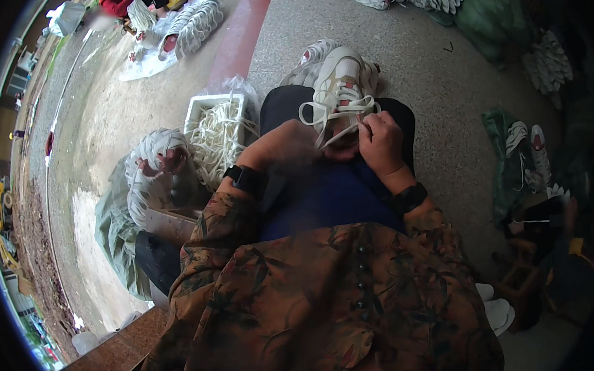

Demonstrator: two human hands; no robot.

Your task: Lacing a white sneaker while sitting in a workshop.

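Note:
A white and beige sneaker (339,66) rests across my lap, toe pointing away, its opening toward me. White shoelace (316,111) crosses its tongue and stands out in a loop on the left side. My right hand (381,139) is closed at the right edge of the opening, thumb and finger pinching a stretch of lace. On the opposite side, my left hand (293,143) reaches the shoe's collar; motion blurs it and its fingertips cannot be made out. Another pale shoe (317,51) shows partly behind the sneaker.
Left of my knees stands a white box (196,109) full of loose laces. Beside it lies a bundle of white shoes (148,169) on green sacking (113,217). More shoes (199,25) sit on plastic sheeting ahead. A green sack (494,20) and a wooden stool (519,267) are right.

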